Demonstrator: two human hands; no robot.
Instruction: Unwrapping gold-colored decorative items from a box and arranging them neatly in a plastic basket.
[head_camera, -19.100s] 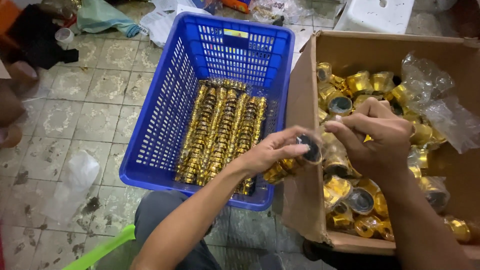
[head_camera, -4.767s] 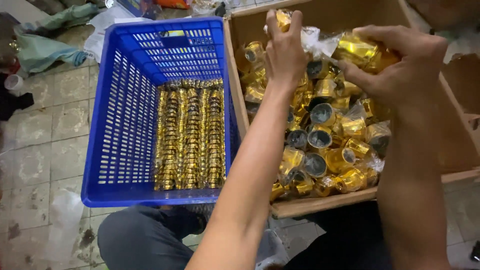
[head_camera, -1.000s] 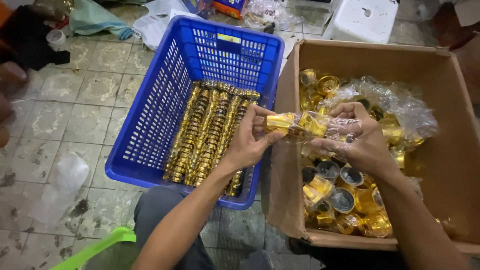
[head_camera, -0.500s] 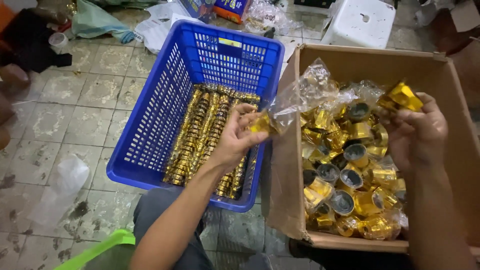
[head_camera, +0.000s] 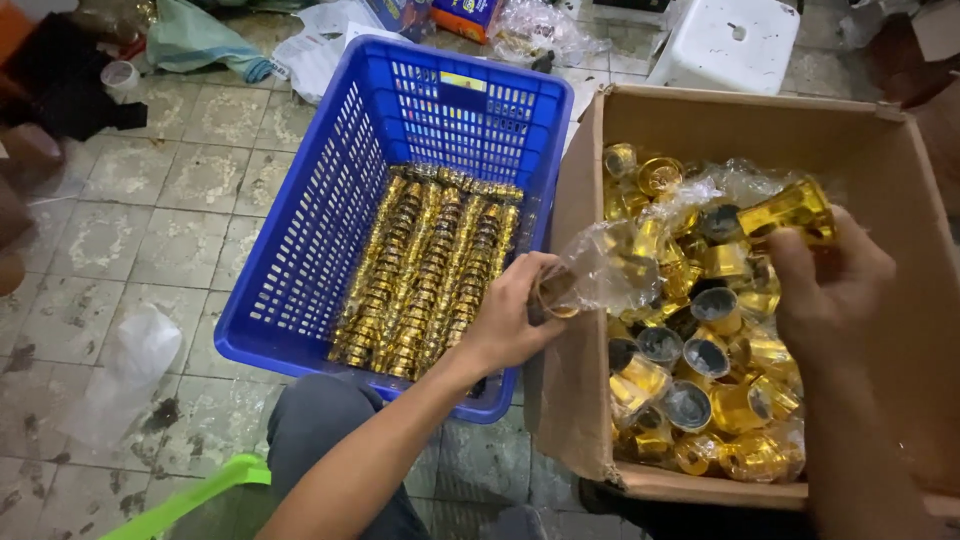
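My left hand (head_camera: 515, 318) pinches one end of a clear plastic sleeve (head_camera: 610, 265) over the near-left edge of a cardboard box (head_camera: 700, 120). My right hand (head_camera: 830, 285) grips a short stack of gold caps (head_camera: 790, 212) at the sleeve's other end, above the box. Loose gold caps (head_camera: 700, 380) fill the box. To the left stands a blue plastic crate (head_camera: 300, 240) with several rows of stacked gold caps (head_camera: 430, 270) lying along its bottom.
Tiled floor all around, with a crumpled clear bag (head_camera: 135, 360) at the left and a green plastic piece (head_camera: 190, 495) near my knee. A white plastic stool (head_camera: 730, 45) and packaging litter lie beyond the crate and box.
My hands have drawn apart, stretching the sleeve. The left hand dropped toward the box's near-left edge; the right holds a gold stack over the box.
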